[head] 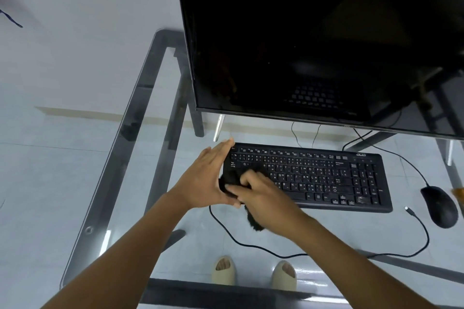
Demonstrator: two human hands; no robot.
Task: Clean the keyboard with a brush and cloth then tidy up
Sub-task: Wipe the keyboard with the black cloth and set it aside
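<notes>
A black keyboard (326, 178) lies on the glass table (130, 138) in front of the monitor. My left hand (203, 178) rests flat, fingers straight, against the keyboard's left end. My right hand (261, 195) presses a black cloth (254, 223) onto the keyboard's left keys, fingers curled over it. Part of the cloth hangs out below my right palm, over the keyboard's front edge. No brush can be made out for certain; a small orange-brown thing (458, 192) shows at the right edge.
A big dark monitor (313, 45) stands right behind the keyboard. A black mouse (439, 206) lies to the right, and a loose black cable (288, 253) curls across the glass in front. My feet in pale slippers (223, 271) show through the table.
</notes>
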